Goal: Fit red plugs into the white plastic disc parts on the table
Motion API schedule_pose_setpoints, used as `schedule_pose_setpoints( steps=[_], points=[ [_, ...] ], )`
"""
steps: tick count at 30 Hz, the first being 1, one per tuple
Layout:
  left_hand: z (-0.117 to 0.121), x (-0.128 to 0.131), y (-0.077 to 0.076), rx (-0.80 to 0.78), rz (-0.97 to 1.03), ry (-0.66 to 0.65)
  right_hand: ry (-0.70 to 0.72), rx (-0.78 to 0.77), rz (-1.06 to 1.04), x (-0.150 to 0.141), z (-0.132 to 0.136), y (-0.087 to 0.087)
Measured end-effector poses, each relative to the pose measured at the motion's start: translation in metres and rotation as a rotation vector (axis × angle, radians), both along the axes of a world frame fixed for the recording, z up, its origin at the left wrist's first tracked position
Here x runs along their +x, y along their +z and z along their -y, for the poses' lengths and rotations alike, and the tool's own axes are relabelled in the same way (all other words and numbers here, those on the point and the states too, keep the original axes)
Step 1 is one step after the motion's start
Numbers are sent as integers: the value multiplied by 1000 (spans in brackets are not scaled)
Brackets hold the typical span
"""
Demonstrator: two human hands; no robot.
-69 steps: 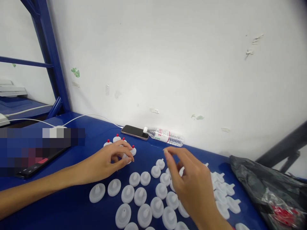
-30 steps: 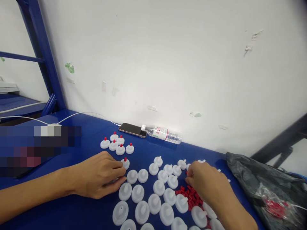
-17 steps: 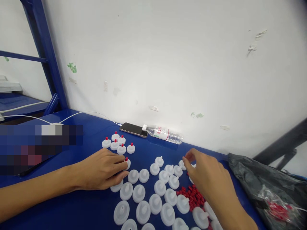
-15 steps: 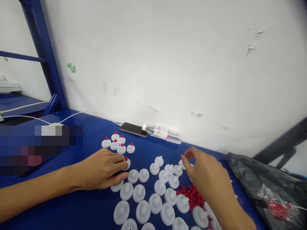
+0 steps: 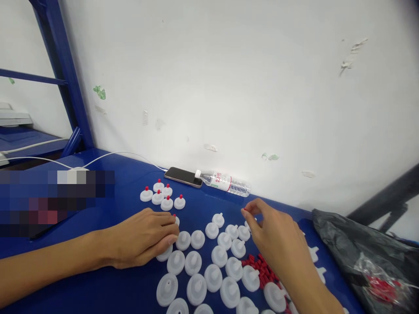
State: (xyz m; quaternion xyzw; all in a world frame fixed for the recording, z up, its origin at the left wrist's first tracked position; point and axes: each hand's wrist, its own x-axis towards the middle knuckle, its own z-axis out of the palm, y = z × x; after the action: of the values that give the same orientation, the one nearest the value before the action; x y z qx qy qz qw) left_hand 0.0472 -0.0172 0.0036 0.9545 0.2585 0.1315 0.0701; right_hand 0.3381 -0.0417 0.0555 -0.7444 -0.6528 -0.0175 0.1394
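Observation:
My right hand [image 5: 276, 233] pinches a small red tip cap [image 5: 245, 209] between thumb and fingertips, above the far end of the white nozzle caps [image 5: 213, 278]. My left hand [image 5: 144, 240] lies low over the table with its thumb and fingers slightly apart. Its fingertips partly hide one red-tipped white nozzle cap [image 5: 177, 220] and come close to a plain one [image 5: 183, 240]. Several finished-looking red-tipped caps [image 5: 166, 203] stand upright beyond the left hand. Loose red tip caps [image 5: 263, 270] lie heaped beside my right forearm, partly covered by it.
A phone [image 5: 183, 176] on a white cable and a clear water bottle [image 5: 225, 182] lie along the wall. At right is a black plastic bag [image 5: 353, 244] with a clear packet of red pieces [image 5: 382, 285]. A blurred patch covers the left side of the blue table [image 5: 108, 288].
My right hand has moved slightly left with the red tip cap. My left hand has shifted right and a little nearer, its fingers now covering more of the red-tipped nozzle cap.

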Motion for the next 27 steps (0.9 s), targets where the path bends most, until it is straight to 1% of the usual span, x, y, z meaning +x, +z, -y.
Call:
schedule_pose_setpoints(
  steps=[2,5,10,14,22,27],
  points=[
    [0,1,-3,5,2,-21,15,7,-11,-1,0,-1],
    [-1,1,-6,-9,41,11,36,14,-34,-3,0,-1],
    [-3,-4,1,-9,215,94,73,-20,-79,-6,0,-1],
    [0,-4,5,-59,321,165,109,-6,-98,-6,0,-4],
    [1,2,1,-150,335,314,144,12,-115,-10,-1,-8],
    [-2,1,4,-193,386,418,152,35,-85,-12,-2,-11]
  ],
)
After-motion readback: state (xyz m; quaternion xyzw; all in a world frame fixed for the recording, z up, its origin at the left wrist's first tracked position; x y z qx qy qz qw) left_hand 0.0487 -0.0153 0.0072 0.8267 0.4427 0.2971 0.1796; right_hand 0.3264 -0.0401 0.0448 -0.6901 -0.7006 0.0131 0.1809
